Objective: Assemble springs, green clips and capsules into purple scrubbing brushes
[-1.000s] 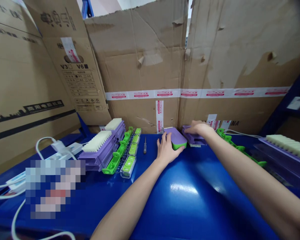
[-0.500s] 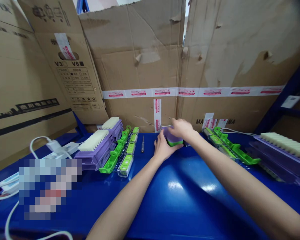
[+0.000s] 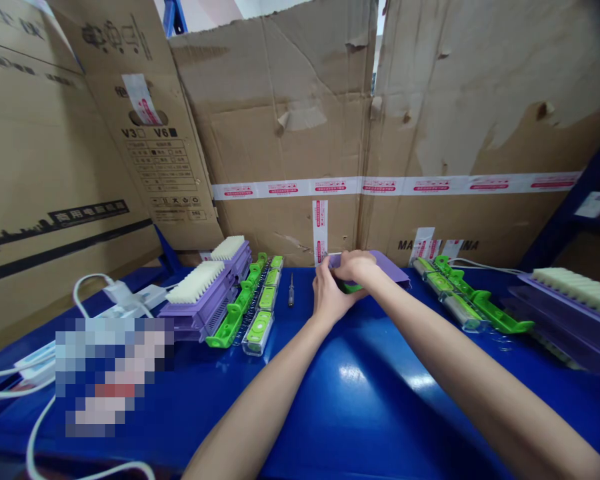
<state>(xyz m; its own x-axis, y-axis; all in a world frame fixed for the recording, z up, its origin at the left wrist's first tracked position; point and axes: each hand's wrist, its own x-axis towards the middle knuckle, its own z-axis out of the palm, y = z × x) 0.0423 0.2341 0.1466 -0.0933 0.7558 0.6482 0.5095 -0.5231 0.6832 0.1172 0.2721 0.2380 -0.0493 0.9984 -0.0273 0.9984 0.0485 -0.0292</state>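
A small purple-and-green plastic box (image 3: 353,289) stands near the back of the blue table, mostly covered by my hands. My left hand (image 3: 327,291) is wrapped around its left and near side. Curled over its top is my right hand (image 3: 356,267), its fingertips partly hidden. A flat purple panel (image 3: 391,268) sticks out to the right behind my right wrist; whether it is joined to the box I cannot tell. A small screwdriver (image 3: 291,293) with a clear handle lies left of my left hand.
To the left are purple brush blocks (image 3: 195,283), a green bracket strip (image 3: 237,307) and a row of clear-cased green pieces (image 3: 259,330). Similar green pieces (image 3: 447,293) and another purple brush block (image 3: 575,293) lie right. A power strip (image 3: 130,300) with white cables sits far left. Cardboard (image 3: 290,133) walls the back.
My right hand has shifted a little left and lower over the box. The purple panel now shows to its right. The whole view has moved slightly.
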